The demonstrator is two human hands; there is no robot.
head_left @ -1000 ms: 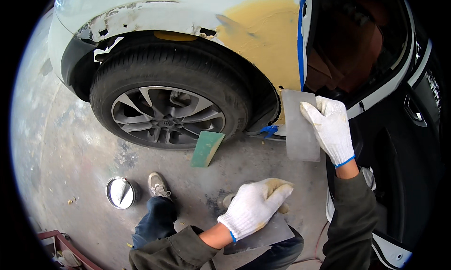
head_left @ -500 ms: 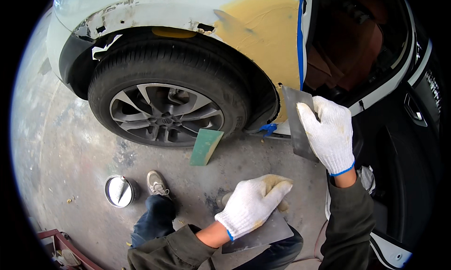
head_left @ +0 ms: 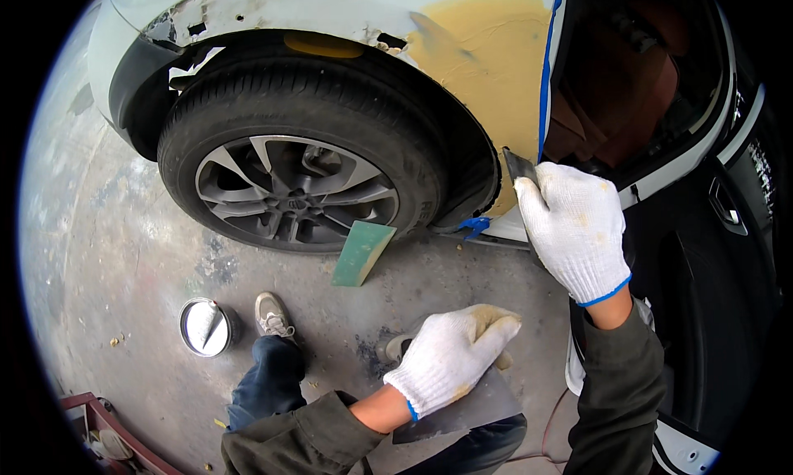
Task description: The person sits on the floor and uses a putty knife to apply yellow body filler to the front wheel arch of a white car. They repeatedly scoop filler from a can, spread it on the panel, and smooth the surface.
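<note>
My right hand (head_left: 578, 227), in a white knitted glove, is closed on a grey flat spreader (head_left: 519, 165), now seen nearly edge-on against the lower part of the yellow filler patch (head_left: 487, 70) on the white fender, beside blue masking tape (head_left: 547, 78). My left hand (head_left: 442, 359), also gloved, is closed low over my knee on a second grey metal spreader (head_left: 462, 405), with yellowish smears on its fingertips. A green rectangular spreader (head_left: 362, 254) leans at the bottom of the tyre (head_left: 301, 103).
An open tin (head_left: 202, 330) stands on the concrete floor left of my shoe (head_left: 273, 314). An open dark car door (head_left: 710, 326) fills the right, a red metal frame (head_left: 132, 438) lies at lower left, and blue tape scraps (head_left: 472, 225) hang below the fender.
My right hand's spreader has turned from face-on to nearly edge-on at the fender. The view has shifted slightly; my left hand still holds its spreader in about the same place.
</note>
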